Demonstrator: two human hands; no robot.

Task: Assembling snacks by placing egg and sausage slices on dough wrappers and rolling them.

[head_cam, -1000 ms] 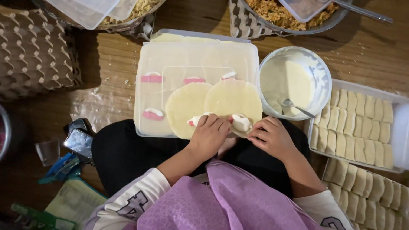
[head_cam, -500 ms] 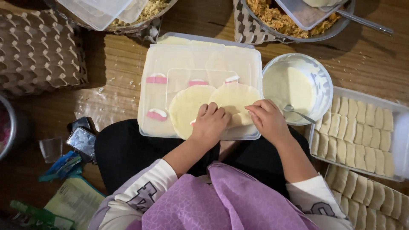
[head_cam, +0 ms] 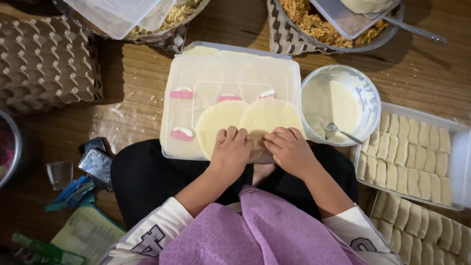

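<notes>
Where both hands press: two pale, thin round wrappers [head_cam: 245, 122], overlapping.

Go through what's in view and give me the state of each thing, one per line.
Left hand: palm down on the wrappers.
Right hand: fingers curled on the right wrapper.
Wrappers: flat, overlapping, on the lid.
Lid: closed on its box.
Bowl: holds batter, spoon in it.
Tray: nearly full of rolls.
</notes>
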